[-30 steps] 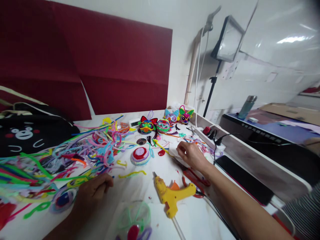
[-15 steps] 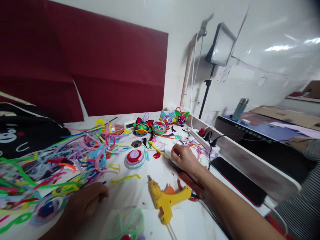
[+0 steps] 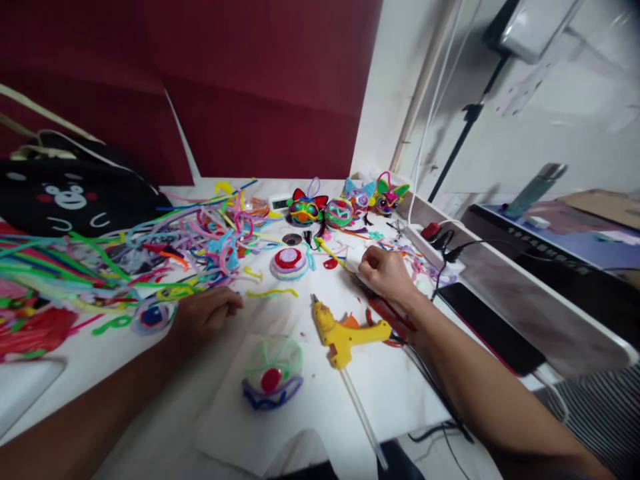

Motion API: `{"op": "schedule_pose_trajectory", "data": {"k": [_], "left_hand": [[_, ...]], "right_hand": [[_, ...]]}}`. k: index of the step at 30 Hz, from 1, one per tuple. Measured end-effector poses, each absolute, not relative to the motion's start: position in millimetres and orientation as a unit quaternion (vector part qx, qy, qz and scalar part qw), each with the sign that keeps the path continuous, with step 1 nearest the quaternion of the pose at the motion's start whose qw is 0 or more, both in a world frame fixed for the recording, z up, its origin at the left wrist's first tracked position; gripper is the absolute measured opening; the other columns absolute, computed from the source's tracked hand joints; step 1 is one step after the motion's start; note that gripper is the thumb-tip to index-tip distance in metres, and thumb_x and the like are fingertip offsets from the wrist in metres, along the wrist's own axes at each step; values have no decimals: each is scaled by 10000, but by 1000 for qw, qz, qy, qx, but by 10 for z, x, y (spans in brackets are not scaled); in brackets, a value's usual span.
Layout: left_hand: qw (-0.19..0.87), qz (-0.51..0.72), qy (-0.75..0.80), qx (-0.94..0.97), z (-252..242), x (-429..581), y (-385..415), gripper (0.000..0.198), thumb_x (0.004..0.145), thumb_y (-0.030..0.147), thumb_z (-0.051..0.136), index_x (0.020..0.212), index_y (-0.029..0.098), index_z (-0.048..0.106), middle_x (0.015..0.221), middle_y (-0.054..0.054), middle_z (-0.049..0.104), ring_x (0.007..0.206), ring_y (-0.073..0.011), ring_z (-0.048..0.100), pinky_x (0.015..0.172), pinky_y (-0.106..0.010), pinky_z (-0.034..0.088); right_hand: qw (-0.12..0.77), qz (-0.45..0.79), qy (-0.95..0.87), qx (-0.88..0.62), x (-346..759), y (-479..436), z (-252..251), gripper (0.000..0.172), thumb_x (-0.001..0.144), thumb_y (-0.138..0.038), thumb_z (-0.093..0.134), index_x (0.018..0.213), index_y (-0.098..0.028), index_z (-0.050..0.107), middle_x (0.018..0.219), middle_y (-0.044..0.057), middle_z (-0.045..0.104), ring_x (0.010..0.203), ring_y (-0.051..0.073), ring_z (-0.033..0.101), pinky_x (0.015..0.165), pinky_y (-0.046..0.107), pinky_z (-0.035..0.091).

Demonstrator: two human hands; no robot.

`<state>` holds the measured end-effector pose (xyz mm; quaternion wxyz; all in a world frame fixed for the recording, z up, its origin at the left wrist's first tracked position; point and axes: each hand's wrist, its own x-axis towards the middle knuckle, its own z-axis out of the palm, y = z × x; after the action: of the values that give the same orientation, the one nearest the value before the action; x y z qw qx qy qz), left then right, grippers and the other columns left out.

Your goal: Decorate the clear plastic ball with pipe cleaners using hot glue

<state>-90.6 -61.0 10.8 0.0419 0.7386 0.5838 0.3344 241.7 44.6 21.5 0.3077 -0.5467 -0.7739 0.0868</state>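
My left hand (image 3: 204, 315) rests knuckles-down on the white table (image 3: 400, 393), fingers curled, beside a heap of coloured pipe cleaners (image 3: 165, 250); nothing shows in it. My right hand (image 3: 384, 273) is closed over a small white object (image 3: 354, 259) near the table's right side, above red-handled scissors (image 3: 395, 321). A yellow glue gun (image 3: 345, 333) lies between my arms. A clear ball wrapped in green and blue pipe cleaner with a red centre (image 3: 273, 373) sits on white paper near me.
Several finished pipe-cleaner heads (image 3: 340, 207) line the back edge. A red-and-white coiled disc (image 3: 289, 262) lies mid-table, a blue one (image 3: 150, 315) by my left hand. A black bear bag (image 3: 70, 200) is at left, a phone (image 3: 493, 328) and power strip (image 3: 430, 240) at right.
The view has tilted down and come closer, bringing the near table edge and the green ball into sight. Both hands stay roughly where they were on the table.
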Motion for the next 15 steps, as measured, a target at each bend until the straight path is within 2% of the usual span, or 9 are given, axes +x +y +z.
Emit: {"op": "schedule_pose_trajectory", "data": {"k": [6,10,15], "left_hand": [[9,334,567,753,113,-882,-616,344,855,166,321,717,167,635,638,28,632,610,-87,607,648,-189,469],[-55,357,538,762,162,-859,-655,297,874,148,380,761,154,655,704,15,690,704,-102,652,717,-201,497],[-157,434,449,765,387,-770,-769,153,853,89,502,877,152,639,875,-34,716,889,-165,670,864,-321,532]], "right_hand": [[306,74,-782,-538,2411,443,190,129,730,-221,488,687,-173,600,622,31,626,559,146,528,559,249,358],[307,62,-789,-529,2402,425,199,132,728,-214,495,696,-165,613,641,43,641,590,157,558,589,253,378],[307,49,-793,-524,2386,407,224,136,732,-207,502,722,-155,627,664,51,651,603,159,566,600,254,378]]}}
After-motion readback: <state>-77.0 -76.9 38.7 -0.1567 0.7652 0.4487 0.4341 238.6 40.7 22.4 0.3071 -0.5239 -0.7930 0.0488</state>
